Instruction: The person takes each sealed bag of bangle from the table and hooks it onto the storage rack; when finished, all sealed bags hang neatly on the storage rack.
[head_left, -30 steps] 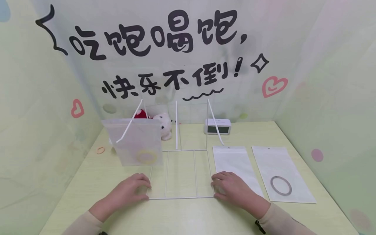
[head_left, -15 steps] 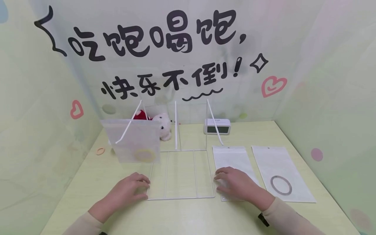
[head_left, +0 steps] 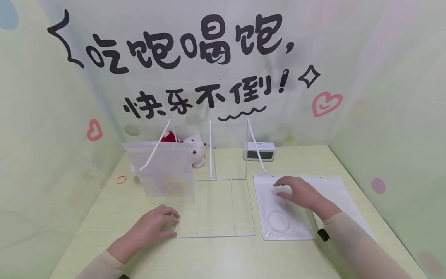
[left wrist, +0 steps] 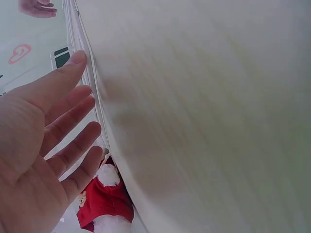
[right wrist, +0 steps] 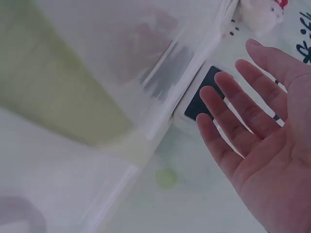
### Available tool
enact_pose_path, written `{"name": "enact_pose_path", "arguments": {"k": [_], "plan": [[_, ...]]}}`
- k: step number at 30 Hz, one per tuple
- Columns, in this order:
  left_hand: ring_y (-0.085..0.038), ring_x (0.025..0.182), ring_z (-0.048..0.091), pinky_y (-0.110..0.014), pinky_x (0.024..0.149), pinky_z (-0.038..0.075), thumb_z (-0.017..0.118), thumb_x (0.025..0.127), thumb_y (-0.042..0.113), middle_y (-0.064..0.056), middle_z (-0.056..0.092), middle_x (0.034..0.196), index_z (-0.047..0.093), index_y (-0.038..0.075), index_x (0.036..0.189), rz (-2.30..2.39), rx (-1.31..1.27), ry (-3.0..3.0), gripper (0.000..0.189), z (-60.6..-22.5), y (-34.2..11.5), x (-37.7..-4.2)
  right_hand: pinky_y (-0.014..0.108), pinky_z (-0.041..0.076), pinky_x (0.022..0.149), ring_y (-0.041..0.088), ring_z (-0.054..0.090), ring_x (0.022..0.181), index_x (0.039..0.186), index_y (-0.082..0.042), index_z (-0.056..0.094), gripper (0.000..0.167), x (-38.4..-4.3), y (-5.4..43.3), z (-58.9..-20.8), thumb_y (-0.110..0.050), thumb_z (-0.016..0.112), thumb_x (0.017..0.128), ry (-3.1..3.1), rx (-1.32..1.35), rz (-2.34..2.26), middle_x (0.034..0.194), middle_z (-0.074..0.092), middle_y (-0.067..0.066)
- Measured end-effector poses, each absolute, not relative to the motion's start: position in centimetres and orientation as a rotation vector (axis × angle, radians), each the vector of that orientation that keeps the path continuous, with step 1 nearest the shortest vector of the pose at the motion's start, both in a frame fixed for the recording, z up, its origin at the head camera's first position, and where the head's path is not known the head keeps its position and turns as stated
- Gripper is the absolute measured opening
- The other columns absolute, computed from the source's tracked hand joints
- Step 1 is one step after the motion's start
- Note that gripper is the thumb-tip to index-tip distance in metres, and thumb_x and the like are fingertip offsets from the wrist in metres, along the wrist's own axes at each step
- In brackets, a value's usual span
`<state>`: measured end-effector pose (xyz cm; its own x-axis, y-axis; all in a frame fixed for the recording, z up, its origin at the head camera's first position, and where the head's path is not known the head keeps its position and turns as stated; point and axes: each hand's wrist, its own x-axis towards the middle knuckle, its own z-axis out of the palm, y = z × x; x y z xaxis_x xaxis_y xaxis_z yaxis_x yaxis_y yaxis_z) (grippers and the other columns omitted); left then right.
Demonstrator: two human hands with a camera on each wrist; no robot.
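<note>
A white wire rack (head_left: 216, 236) with three prongs stands on the table. On its left prong hangs a frosted zip bag (head_left: 153, 182) holding a yellow ring (head_left: 175, 193). My left hand (head_left: 144, 228) is at the rack's left front corner, fingers loosely bent and gripping nothing; the left wrist view shows the fingers (left wrist: 68, 111) spread. Over a flat white zip bag (head_left: 266, 197) at the right, my right hand (head_left: 303, 193) hovers with relaxed fingers and holds nothing. A pale ring (head_left: 269, 221) shows in that bag. My right forearm covers part of a second flat bag (head_left: 343, 201).
A white digital clock (head_left: 259, 151) and a plush toy (head_left: 195, 151) stand along the back behind the rack. An orange ring (head_left: 121, 179) lies on the table at the left. Printed fabric walls (head_left: 390, 128) enclose the table.
My right hand has left the rack's right side and moved right and away from me, over the flat bag. That bag's pale ring is now uncovered. The left hand stays at the corner.
</note>
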<state>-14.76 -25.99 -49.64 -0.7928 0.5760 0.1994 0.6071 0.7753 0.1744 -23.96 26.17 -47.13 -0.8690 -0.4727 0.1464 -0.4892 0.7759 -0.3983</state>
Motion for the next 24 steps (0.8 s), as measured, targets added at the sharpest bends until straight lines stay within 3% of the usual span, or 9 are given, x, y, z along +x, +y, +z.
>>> {"name": "enact_pose_path", "arguments": {"k": [7,24], "plan": [[-0.014,0.108,0.064,-0.038,0.092,0.061,0.088,0.077,0.035,0.01,0.071,0.118,0.079,0.019,0.105,-0.359,-0.946,-2.821,0.033,-49.7,-26.1,-14.6,0.05,0.057,0.091,0.03,0.067,0.103,0.12,-0.008,0.075,0.028,-27.7,29.5,-47.2,-0.018,0.076,0.094,-2.988,0.66,0.732,0.117,0.075,0.009],[-0.015,0.11,0.064,-0.038,0.093,0.061,0.087,0.078,0.033,0.009,0.071,0.12,0.079,0.018,0.106,-0.358,-0.934,-2.853,0.033,-49.5,-25.9,-14.5,0.059,0.054,0.097,0.036,0.066,0.106,0.116,-0.005,0.076,0.027,-31.3,32.6,-48.8,-0.012,0.079,0.089,-3.003,0.766,0.617,0.115,0.075,0.013]]}}
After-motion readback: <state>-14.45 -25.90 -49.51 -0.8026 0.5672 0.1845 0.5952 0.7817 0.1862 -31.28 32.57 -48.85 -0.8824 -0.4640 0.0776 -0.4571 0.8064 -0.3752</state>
